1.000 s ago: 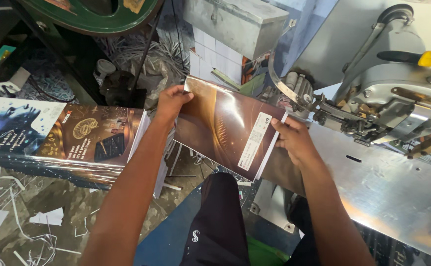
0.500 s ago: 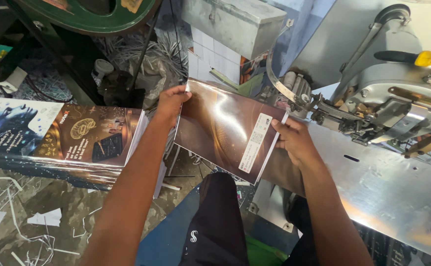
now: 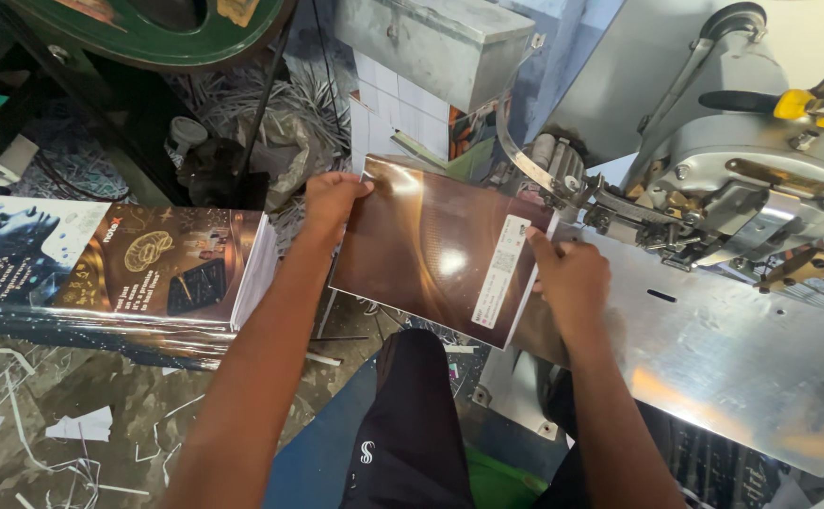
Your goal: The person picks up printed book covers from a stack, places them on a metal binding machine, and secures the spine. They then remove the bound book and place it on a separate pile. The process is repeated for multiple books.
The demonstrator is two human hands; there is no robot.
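I hold a glossy brown booklet (image 3: pixel 431 245) with a white label strip near its right edge. My left hand (image 3: pixel 332 200) grips its upper left corner. My right hand (image 3: pixel 572 280) pinches its right edge, next to the steel table (image 3: pixel 742 349) of a stitching machine. The booklet lies tilted, its right side at the table's left end, below the machine's head (image 3: pixel 751 188) and the curved metal guide (image 3: pixel 525 151).
A stack of printed brown booklets (image 3: pixel 171 269) lies at my left on a low surface. Paper trimmings litter the floor (image 3: pixel 54 424). A grey metal box (image 3: pixel 440 42) stands behind, and a green wheel (image 3: pixel 162 38) is at the top left. My dark-clad knees (image 3: pixel 412 424) are below.
Both hands have shifted the booklet slightly right and up, toward the machine's guide. Its right edge now sits closer to the stitching head.
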